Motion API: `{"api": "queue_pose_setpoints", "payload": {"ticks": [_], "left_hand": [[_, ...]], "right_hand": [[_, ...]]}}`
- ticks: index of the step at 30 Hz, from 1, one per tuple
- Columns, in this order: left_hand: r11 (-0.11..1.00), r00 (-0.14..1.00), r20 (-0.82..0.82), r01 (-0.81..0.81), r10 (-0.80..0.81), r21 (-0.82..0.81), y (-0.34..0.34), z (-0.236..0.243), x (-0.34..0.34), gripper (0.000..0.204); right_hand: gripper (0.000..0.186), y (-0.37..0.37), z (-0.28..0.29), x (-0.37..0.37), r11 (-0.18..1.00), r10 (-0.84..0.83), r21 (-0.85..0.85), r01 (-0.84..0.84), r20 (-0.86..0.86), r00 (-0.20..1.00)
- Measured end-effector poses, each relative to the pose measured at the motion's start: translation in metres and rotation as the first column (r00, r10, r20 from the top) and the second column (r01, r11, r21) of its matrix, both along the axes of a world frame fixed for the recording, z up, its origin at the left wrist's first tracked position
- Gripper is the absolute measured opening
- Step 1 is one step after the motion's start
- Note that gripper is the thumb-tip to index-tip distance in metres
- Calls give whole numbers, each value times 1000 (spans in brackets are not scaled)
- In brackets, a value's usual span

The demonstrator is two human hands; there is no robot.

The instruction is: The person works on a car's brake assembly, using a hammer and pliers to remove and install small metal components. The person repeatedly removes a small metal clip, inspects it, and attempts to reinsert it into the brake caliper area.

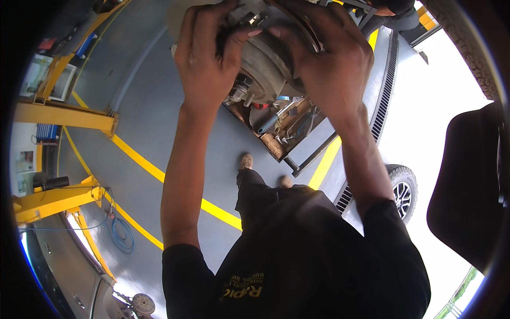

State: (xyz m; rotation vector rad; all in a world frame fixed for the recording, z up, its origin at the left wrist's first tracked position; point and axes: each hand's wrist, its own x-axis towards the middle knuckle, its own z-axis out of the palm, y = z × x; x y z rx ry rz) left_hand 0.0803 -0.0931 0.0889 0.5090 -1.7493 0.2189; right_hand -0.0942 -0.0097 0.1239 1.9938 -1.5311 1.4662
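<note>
Both my arms are raised to a brake disc (264, 64) at the top of the head view, with wheel studs (247, 99) showing at its lower left. My left hand (210, 58) is closed at the disc's upper left, its thumb bent in beside a small shiny metal piece (256, 20). What those fingers grip is hidden. On the other side, my right hand (334, 66) curls round a thin curved part (305, 22) with a reddish-brown edge, its thumb pointing toward the left one. The upper frame edge cuts off some fingers.
Below the disc stands a tool trolley (295, 166) holding a blue-handled tool (267, 123) and loose parts. A wheel (402, 194) is on the floor at right. Yellow lift arms (66, 117) and a coiled blue hose (122, 235) are at left. Another person (398, 20) is at upper right.
</note>
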Motion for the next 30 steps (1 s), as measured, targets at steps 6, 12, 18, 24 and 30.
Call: {"api": "queue_pose_setpoints", "payload": {"ticks": [6, 12, 18, 24, 30], "left_hand": [[998, 1000, -15, 8, -7, 63, 7, 0, -2, 34], [1000, 1000, -13, -19, 19, -20, -2, -7, 0, 42], [997, 998, -42, 48, -50, -63, -8, -8, -4, 45], [998, 995, -95, 16, -10, 61, 9, 1, -8, 47], [998, 990, -136, -30, 38, 64, 9, -4, -9, 44]], "right_hand": [[28, -35, -1, -23, 933, 216, -235, -274, -246, 945], [25, -49, 0, -24, 815, 217, -429, -389, -397, 892], [26, -67, -11, -32, 750, 139, -480, -454, -557, 819], [22, -68, -9, -29, 772, 189, -458, -442, -499, 846], [26, -62, -6, -20, 817, 304, -393, -421, -327, 895]]}}
